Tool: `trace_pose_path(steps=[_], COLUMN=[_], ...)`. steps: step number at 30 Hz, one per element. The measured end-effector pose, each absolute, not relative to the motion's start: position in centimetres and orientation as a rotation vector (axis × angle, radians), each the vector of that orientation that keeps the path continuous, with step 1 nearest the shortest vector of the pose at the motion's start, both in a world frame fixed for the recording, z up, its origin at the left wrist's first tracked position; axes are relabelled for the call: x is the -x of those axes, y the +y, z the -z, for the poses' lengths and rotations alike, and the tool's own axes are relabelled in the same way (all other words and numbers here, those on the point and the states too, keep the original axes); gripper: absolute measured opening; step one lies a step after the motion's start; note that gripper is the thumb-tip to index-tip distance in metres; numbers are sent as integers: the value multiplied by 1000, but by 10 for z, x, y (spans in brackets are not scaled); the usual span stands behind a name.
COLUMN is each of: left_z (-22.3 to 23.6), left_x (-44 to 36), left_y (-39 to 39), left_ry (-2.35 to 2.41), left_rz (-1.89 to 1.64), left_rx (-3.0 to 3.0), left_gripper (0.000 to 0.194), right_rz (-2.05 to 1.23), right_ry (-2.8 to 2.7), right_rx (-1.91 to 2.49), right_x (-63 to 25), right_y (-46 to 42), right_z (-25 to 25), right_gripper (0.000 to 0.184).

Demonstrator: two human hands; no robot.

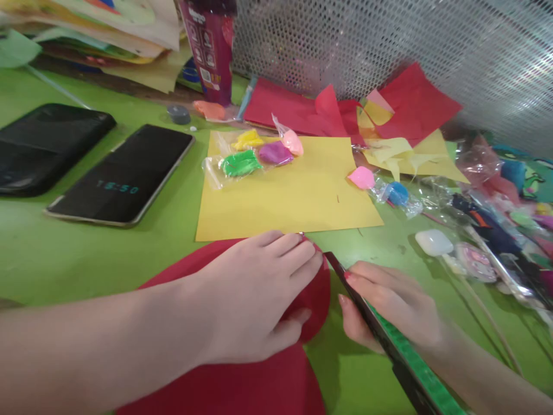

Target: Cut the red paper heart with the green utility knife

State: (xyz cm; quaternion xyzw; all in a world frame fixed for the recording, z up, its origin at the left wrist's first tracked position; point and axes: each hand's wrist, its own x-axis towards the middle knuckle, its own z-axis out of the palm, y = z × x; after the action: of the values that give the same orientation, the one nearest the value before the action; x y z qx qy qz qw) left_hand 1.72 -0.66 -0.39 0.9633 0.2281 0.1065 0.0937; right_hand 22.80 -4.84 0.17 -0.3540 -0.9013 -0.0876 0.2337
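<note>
My left hand (259,294) lies flat on a red paper sheet (259,386) at the near edge of the green table, fingers stretched out and pressing the rounded fold. My right hand (389,302) is closed around a dark ruler with a green scale (410,363), its tip next to the red paper's edge. Just beyond lies a yellow paper sheet (298,196) bearing small bags of coloured clay: green (239,163), purple (274,153), yellow (248,139) and pink (294,142).
Two dark phones (125,173) (43,144) lie at the left. Red and yellow paper scraps (406,109) sit at the back by a metal mesh wall. A purple tube (209,46), pink clay (362,177), blue clay (397,194) and plastic-wrapped items (496,230) fill the right.
</note>
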Motion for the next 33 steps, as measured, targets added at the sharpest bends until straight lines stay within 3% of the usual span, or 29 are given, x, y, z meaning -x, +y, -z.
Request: trace_pose_path(steps=[11,21,33], left_z=[3,4,6], left_x=[-18,-17,-17], left_y=[-6,-7,-8], left_ry=[687,683,710], left_rz=[-331,-317,-408], left_rx=[-2875,-2882,-2899], left_gripper=[45,43,42], right_rz=[329,311,389], right_ry=[-2464,-2598,-2550], right_rx=[972,991,1078], right_x=[-225,-230,-226], right_y=[-51,-56,-65], right_z=[-2,0,1], right_gripper=[7,17,10])
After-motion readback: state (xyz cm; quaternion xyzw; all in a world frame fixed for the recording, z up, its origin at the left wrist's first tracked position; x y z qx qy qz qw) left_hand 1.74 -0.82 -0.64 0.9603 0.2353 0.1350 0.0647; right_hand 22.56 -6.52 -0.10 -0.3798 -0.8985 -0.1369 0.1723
